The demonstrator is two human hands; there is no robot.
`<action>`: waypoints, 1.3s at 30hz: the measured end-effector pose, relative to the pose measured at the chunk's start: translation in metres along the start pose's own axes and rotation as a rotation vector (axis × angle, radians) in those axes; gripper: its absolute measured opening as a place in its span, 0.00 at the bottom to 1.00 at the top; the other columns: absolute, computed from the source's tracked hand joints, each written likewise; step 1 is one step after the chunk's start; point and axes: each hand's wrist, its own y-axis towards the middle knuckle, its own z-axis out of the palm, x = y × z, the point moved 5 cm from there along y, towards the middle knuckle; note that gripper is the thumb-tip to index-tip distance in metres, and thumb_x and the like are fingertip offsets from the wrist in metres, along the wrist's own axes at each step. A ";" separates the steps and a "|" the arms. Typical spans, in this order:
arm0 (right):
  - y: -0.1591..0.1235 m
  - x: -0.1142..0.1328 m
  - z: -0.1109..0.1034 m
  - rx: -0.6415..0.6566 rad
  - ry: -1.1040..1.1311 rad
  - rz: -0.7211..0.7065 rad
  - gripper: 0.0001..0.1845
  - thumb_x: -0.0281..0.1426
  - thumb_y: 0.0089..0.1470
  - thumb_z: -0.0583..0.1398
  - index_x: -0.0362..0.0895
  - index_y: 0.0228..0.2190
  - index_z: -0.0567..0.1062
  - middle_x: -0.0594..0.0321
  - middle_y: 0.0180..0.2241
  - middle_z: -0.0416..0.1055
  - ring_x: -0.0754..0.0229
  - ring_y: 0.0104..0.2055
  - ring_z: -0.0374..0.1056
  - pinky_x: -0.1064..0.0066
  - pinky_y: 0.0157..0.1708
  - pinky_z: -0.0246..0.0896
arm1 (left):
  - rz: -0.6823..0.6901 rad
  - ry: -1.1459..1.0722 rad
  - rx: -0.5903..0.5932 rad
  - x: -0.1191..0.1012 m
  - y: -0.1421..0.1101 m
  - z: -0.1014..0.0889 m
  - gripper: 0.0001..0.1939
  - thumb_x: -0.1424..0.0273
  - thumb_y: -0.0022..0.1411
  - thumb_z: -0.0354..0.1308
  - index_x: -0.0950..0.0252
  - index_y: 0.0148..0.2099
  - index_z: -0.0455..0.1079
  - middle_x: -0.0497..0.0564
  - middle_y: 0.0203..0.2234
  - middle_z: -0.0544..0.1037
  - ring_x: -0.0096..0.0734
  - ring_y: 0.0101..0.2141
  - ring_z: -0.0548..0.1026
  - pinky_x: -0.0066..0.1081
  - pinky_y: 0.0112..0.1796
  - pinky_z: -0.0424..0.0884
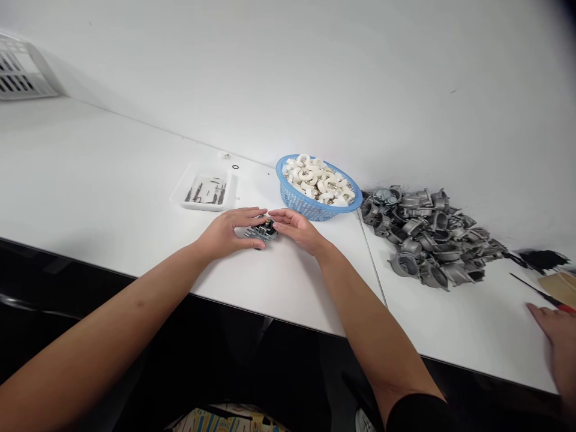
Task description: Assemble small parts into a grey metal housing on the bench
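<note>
Head view: both my hands meet over one small metal part (266,230), low above the white table (288,288).
Left hand: mine (224,233), curved narrowly around the part's left side — thumb near, fingers far — holding it.
Right hand: mine (302,233), thumb and fingers slightly parted at its right side; I cannot tell how firmly they touch.
Table left: a clear tray (206,189) of thin dark pieces, near a black ring (235,167).
Table middle: a blue basket (306,208) heaped with white curved pieces (306,175).
Table right: piled grey castings (432,234); beyond, another person's hand (551,324) by a red-handled tool (562,306).
Room: pale wall (288,78), white crate (22,69) far left.
</note>
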 end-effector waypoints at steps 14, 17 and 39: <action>-0.004 0.004 0.001 0.051 -0.040 0.016 0.29 0.40 0.53 0.69 0.48 0.54 0.70 0.56 0.58 0.65 0.52 0.61 0.61 0.57 0.61 0.59 | 0.053 0.034 -0.042 -0.016 0.001 -0.004 0.25 0.52 0.46 0.72 0.62 0.40 0.73 0.57 0.47 0.80 0.44 0.49 0.76 0.45 0.54 0.68; -0.006 0.008 0.006 0.173 -0.150 -0.024 0.36 0.40 0.50 0.71 0.50 0.58 0.67 0.57 0.60 0.62 0.50 0.64 0.57 0.56 0.62 0.55 | 0.066 0.056 -0.033 -0.017 0.002 -0.003 0.24 0.51 0.47 0.71 0.62 0.40 0.73 0.56 0.46 0.80 0.44 0.49 0.75 0.43 0.53 0.68; -0.056 0.094 -0.056 -0.188 -0.672 0.000 0.28 0.47 0.55 0.66 0.52 0.55 0.73 0.56 0.46 0.74 0.52 0.39 0.70 0.64 0.36 0.65 | 0.043 0.068 0.051 -0.015 -0.001 0.002 0.21 0.56 0.54 0.68 0.60 0.46 0.72 0.58 0.53 0.75 0.45 0.54 0.73 0.48 0.56 0.68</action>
